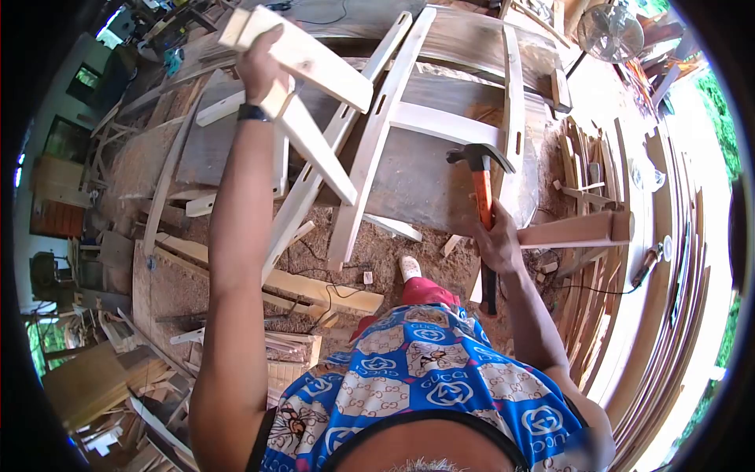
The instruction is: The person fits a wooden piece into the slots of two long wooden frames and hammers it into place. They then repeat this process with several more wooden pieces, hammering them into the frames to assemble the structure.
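Observation:
My left hand [262,69] is raised at the upper left, its fingers wrapped around a pale wooden board [318,61]. Below that hand a second wooden piece [318,149] slants down to the right; whether the two are joined is hidden. My right hand [499,242] grips a claw hammer [481,185] by its orange and black handle, head upward. Beyond the hammer are long wooden posts with slots cut in them, one slotted post [383,141] near the middle and another post [513,94] to the right. A pale crosspiece [447,124] runs between these two.
A wooden work surface [429,177] lies under the posts. At the right, a thick wooden beam [578,231] juts out near my right wrist, and stacked lumber [586,165] stands behind. Offcuts, a cable [326,293] and sawdust cover the floor. A fan [610,33] stands at upper right.

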